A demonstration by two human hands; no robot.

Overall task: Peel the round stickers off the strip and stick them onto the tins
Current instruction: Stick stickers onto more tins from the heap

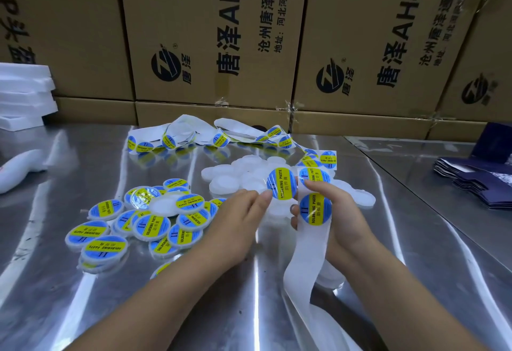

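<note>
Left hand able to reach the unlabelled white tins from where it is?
Probably yes. The unlabelled tins lie just beyond the left hand with nothing between; its fingers pinch a sticker, and the right hand holds the strip off to the side.

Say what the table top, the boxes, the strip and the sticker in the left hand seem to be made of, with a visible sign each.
Table top: polished metal, probably steel; mirror-like reflections.
Boxes: matt brown cardboard; taped seams.
Strip, held by the right hand: thin white backing paper, possibly coated; curls softly.
Sticker, pinched by the left hand: printed paper or film; unclear which.
</note>
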